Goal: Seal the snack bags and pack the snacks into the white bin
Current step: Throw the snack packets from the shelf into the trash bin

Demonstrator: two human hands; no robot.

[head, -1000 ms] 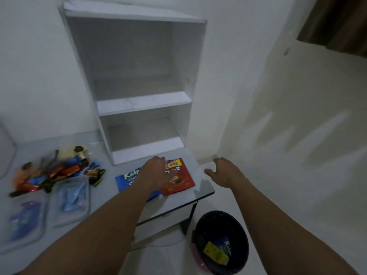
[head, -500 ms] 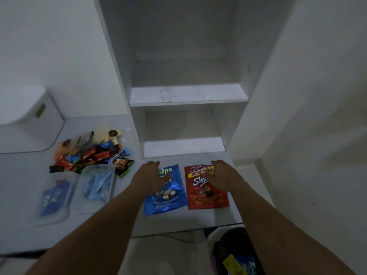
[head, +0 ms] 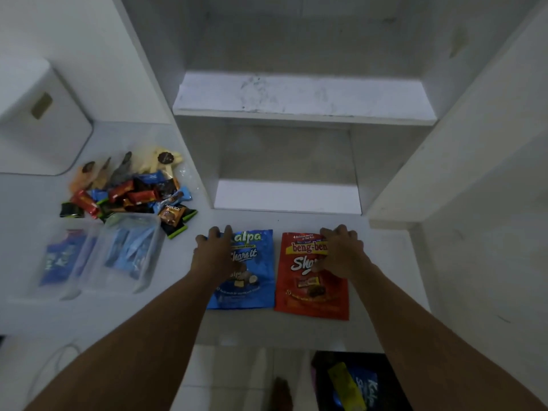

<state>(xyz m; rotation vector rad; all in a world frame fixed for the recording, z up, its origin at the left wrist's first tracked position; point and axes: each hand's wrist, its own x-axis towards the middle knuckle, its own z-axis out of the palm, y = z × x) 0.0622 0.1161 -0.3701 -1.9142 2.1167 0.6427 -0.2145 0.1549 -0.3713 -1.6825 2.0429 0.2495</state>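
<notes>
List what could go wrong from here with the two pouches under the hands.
1. The red Beng-Beng pouch lies near the table's front edge, above a black bin on the floor; a push toward the person might drop it in.
2. The left hand on the blue Kalpa pouch is close to the loose snack pile; a leftward sweep could scatter it.

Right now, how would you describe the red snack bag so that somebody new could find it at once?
Find the white shelf unit on the table. Just before its lowest opening two flat pouches lie side by side. The red bag is the right one, under the right hand, with yellow "beng-beng" lettering; its neighbour, the blue bag, lies under the left hand.
</notes>
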